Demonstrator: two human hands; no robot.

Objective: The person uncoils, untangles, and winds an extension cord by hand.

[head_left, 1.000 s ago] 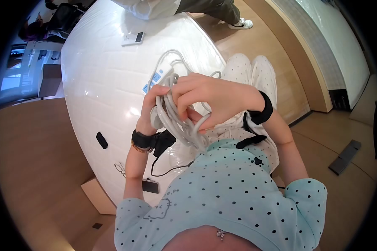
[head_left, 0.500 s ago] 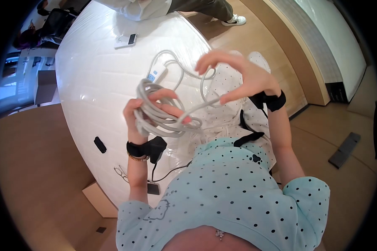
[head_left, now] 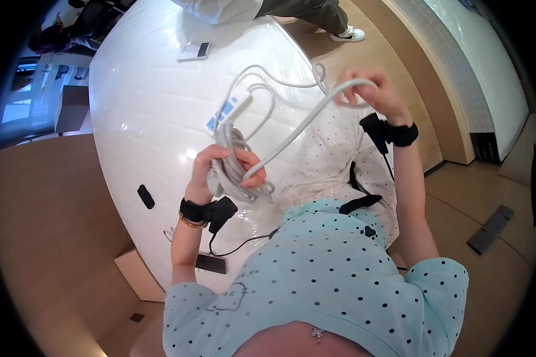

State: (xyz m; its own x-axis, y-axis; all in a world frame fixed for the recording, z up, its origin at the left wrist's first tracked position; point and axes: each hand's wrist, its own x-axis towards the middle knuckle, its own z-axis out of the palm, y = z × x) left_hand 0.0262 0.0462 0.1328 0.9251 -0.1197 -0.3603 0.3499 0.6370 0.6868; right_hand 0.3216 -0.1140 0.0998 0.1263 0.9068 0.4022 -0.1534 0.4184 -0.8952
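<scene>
My left hand [head_left: 223,169] is closed around several loops of a light grey power cord [head_left: 301,129]. From those loops one stretch of cord runs up to the right, into my right hand [head_left: 372,95], whose fingers are curled around it. Beyond my left hand, a white power strip [head_left: 232,109] with blue socket faces lies on the plastic-covered mattress. More cord curves behind the strip and loops near my right hand. Each wrist wears a black strap with a small black device.
A white box with a dark screen [head_left: 193,52] lies farther back on the mattress [head_left: 143,107]. A small black object [head_left: 145,196] is at the left and a black phone-like device [head_left: 211,263] by my left forearm. Another person's leg and shoe [head_left: 347,35] are at the top.
My right hand has moved up and right and closed around the cord, drawing a length out straight. The loops in my left hand are bunched more tightly, and more of the power strip shows.
</scene>
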